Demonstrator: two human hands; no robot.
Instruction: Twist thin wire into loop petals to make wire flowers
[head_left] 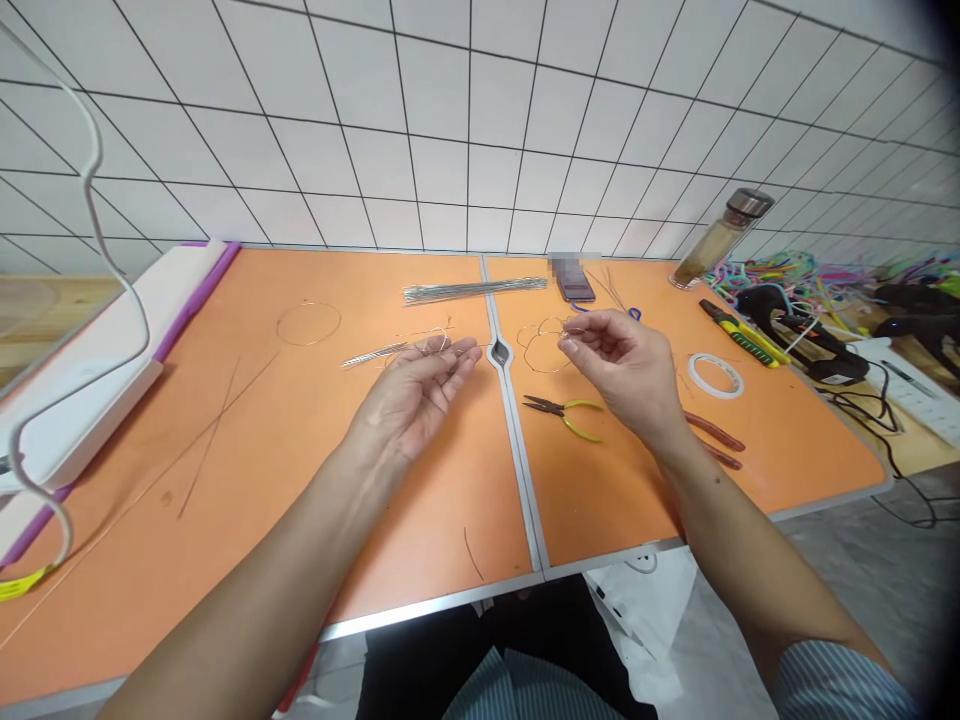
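— What is seen first?
— A white tiled wall [480, 130] is seen, with an orange table [225, 480] below it.
— How are the hands placed?
— They are kept apart. The left hand [412, 395] is turned up and open; the right hand [626, 375] is pinched on thin looped wire [541, 345].
— What is placed nearest?
— Yellow-handled pliers [562, 415] are lying just below that wire.

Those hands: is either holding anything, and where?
The right hand pinches a thin wire loop at its edge between thumb and forefinger; the left hand looks open and empty.
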